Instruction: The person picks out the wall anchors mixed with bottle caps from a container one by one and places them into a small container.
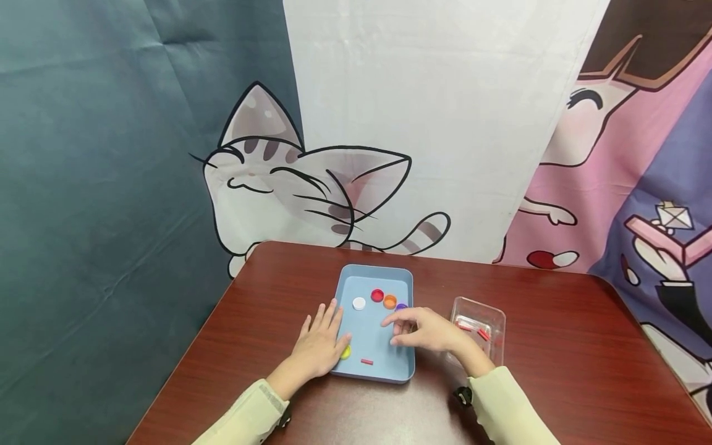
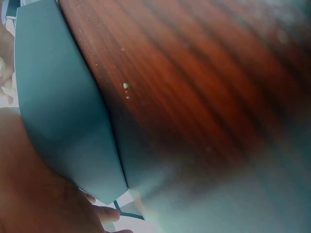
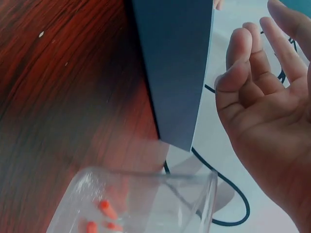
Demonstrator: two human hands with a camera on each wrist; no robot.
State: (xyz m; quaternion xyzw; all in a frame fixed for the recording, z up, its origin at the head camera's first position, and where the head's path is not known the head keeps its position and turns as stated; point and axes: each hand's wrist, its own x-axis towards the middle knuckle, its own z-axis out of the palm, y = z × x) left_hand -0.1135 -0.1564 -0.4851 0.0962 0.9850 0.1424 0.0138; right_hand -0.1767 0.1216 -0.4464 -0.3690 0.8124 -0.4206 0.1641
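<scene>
A blue tray [image 1: 374, 374] lies on the table. My left hand [image 1: 319, 349] rests at its left edge with fingers straight, the thumb beside a yellow round cap-like piece [image 1: 346, 352]. Over the tray's right side hovers my right hand [image 1: 428, 327], its fingers loosely bent; in the right wrist view no object shows between them. Towards the tray's far end are white [image 1: 359, 303], red [image 1: 377, 295] and orange round pieces [image 1: 390, 301]. A purple round piece [image 1: 401, 306] is partly hidden by the right hand. One short red stick [image 1: 367, 361] lies near the front.
To the right of the tray stands a clear plastic box [image 1: 503, 337] holding several short red sticks [image 3: 108, 209], partly behind the right forearm. The dark red wooden table [image 1: 578, 358] reaches back to a printed curtain [image 1: 445, 93].
</scene>
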